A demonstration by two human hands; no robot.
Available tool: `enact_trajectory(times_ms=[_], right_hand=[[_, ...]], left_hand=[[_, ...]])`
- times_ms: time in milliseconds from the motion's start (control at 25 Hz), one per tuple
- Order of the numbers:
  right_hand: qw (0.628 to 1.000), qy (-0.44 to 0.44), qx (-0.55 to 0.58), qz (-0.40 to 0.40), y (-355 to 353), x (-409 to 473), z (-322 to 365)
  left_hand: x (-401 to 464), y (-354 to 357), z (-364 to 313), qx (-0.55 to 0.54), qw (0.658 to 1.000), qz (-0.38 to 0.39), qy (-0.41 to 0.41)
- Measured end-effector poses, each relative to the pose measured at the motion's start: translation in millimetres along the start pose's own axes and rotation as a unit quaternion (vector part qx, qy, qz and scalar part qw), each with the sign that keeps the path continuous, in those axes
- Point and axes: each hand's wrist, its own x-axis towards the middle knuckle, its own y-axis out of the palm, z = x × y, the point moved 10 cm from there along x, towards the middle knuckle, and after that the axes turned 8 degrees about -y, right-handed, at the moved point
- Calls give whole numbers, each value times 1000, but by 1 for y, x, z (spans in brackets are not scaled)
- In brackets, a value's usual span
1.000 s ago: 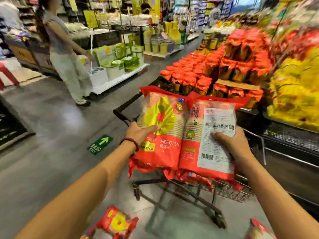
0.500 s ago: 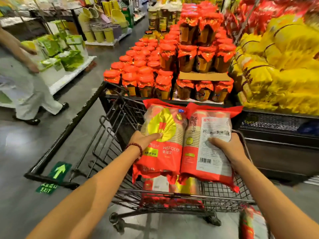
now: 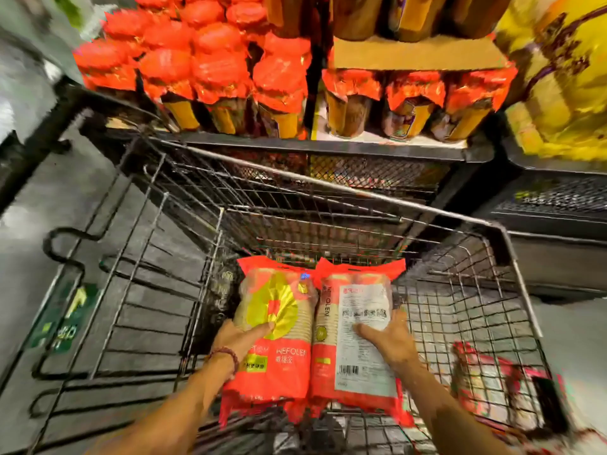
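Two hands [image 3: 244,339] [image 3: 391,339] hold red packets [image 3: 285,366] inside wire cart [image 3: 512,254].

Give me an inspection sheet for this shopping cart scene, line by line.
Surface: wire shopping cart, basket open on top.
Job's things: left pack front up and right pack label up, side by side, held inside the basket.
Clutter: third red pack lying at the basket's right side, blurred.
Grippers: left hand grips left pack; right hand grips right pack.
Cables: nothing seen.
Surroundings: red-capped jars on a display ahead; yellow bags to the right; grey floor with green arrow sticker.
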Motion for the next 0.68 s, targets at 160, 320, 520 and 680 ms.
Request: enact_trajectory(times_ms=[160, 320, 520, 680], right_hand=[[998, 51, -18, 31, 25, 43, -59], [996, 54, -52, 48, 32, 62, -86], [971, 69, -215, 79, 24, 59, -75], [922, 81, -358, 123, 21, 40, -39]], left_hand=[[71, 27, 50, 61, 996, -25, -64], [92, 43, 58, 99, 992, -41, -66], [74, 44, 48, 313, 944, -77, -72], [63, 41, -8, 582, 807, -97, 21]])
